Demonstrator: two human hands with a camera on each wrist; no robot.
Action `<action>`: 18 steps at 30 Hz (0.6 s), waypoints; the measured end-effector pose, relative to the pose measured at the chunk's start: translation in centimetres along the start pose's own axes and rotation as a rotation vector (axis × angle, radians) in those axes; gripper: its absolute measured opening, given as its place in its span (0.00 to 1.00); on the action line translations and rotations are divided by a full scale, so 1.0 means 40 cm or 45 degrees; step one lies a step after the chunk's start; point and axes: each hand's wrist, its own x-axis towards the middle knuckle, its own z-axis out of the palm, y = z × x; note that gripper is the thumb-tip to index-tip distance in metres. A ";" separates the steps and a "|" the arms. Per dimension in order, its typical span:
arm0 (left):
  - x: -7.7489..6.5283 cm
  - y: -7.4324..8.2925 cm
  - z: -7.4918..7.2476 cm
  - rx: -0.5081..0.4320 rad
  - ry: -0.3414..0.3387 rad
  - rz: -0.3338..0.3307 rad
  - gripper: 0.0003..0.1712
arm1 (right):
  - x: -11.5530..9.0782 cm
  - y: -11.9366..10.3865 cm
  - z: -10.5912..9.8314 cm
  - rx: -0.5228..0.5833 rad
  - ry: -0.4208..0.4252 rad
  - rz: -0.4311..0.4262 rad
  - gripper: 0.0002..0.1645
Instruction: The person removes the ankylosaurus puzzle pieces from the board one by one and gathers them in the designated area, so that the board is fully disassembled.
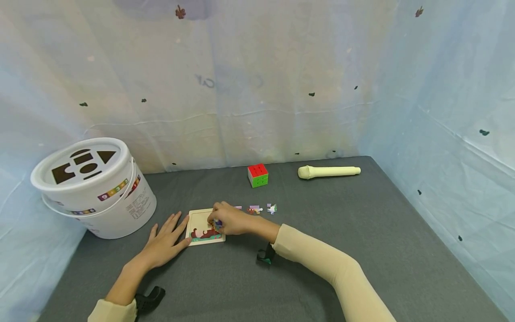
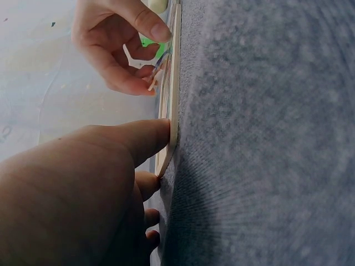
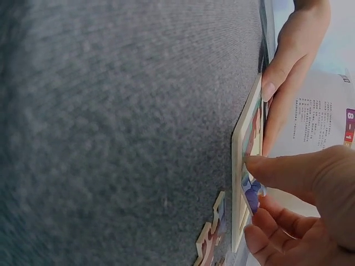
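Observation:
A shallow wooden jigsaw tray [image 1: 198, 218] lies on the dark cloth, its lower part filled with a brown and green picture. My left hand [image 1: 166, 246] rests flat beside it with fingers spread. Its thumb [image 2: 150, 138] and index finger touch the tray's left edge. Over the tray's right side, my right hand [image 1: 233, 219] pinches a jigsaw piece [image 3: 252, 197] with blue and purple on it, tilted against the tray. Whether that piece sits in its place I cannot tell. Loose jigsaw pieces [image 1: 255, 209] lie just right of the tray, one partly hidden behind my right hand.
A white lidded bucket [image 1: 138, 208] with shaped holes stands at the left. At the back are a red and green puzzle cube [image 1: 258, 175] and a cream microphone-shaped object [image 1: 331, 171]. Pale sheeting [image 1: 257, 89] hangs behind and beside the dark-covered table [image 1: 382, 232].

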 end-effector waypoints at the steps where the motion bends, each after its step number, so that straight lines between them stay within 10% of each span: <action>1: 0.000 0.001 -0.002 0.006 -0.008 -0.007 0.44 | -0.001 0.000 0.000 0.004 0.006 0.003 0.19; 18: -0.001 0.003 -0.005 0.014 -0.026 -0.020 0.44 | -0.004 0.007 0.018 -0.048 0.150 -0.007 0.14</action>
